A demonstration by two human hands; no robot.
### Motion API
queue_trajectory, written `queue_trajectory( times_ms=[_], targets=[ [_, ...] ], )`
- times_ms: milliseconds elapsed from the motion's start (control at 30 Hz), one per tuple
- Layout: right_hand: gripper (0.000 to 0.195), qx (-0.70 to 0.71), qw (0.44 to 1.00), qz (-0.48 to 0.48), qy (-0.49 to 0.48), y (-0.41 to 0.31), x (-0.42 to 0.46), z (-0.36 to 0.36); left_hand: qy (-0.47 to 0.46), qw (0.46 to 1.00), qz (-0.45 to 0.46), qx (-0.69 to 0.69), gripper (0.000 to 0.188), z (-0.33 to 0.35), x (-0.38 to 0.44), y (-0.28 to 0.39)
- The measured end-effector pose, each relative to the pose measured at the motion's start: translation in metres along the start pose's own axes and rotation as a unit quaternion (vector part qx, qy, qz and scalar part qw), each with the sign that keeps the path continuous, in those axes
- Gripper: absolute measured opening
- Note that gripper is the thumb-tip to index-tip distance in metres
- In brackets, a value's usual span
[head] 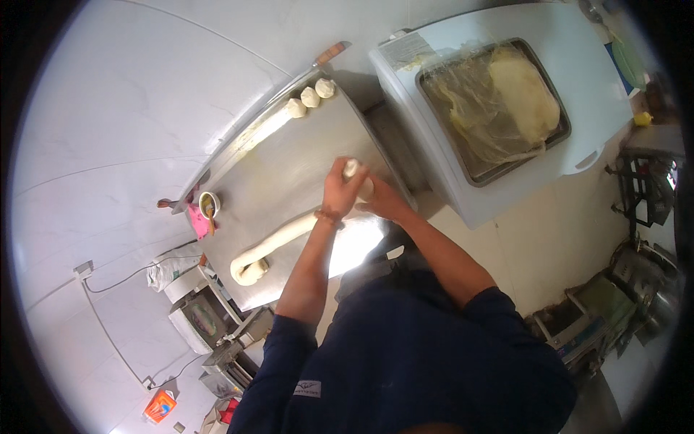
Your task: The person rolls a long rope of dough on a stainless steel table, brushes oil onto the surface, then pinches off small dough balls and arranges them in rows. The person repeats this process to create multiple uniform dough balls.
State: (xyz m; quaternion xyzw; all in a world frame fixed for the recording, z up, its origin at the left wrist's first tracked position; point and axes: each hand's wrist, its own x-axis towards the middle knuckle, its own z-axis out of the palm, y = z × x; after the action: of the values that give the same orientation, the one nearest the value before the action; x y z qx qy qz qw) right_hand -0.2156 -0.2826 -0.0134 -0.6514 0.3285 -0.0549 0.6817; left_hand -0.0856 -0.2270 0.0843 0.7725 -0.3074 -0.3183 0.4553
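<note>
Over the right part of the steel worktop (pixel 303 168), my left hand (pixel 341 190) closes around a piece of dough (pixel 351 167). My right hand (pixel 385 200) is close beside it, its fingers curved around dough (pixel 365 191); whether both hold one piece is hard to tell. A long dough rope (pixel 282 236) runs from beneath my left wrist to the lower left, where its end curls back on itself. Along the worktop's back edge sit three dough balls (pixel 310 97) in a row.
At the worktop's left stands a white cup (pixel 209 205) with a brush, beside a pink cloth (pixel 198 221). A wooden-handled tool (pixel 331 53) lies at the back rim. Right of the worktop, a white chest freezer (pixel 471 211) bears a metal tray (pixel 470 174) with flat dough under plastic film.
</note>
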Motion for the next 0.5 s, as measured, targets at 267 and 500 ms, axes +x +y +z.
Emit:
queue_trajectory(
  times_ms=[267, 500],
  targets=[
    [0.037, -0.325, 0.943, -0.074, 0.009, -0.024, 0.02, 0.034, 0.023, 0.988, -0.137, -0.069, 0.033, -0.037, -0.004, -0.088],
    [0.028, -0.361, 0.912, -0.187, 0.062, -0.021, 0.035, 0.056, 0.155, 0.968, -0.15, 0.126, 0.04, -0.015, -0.004, -0.078]
  ],
)
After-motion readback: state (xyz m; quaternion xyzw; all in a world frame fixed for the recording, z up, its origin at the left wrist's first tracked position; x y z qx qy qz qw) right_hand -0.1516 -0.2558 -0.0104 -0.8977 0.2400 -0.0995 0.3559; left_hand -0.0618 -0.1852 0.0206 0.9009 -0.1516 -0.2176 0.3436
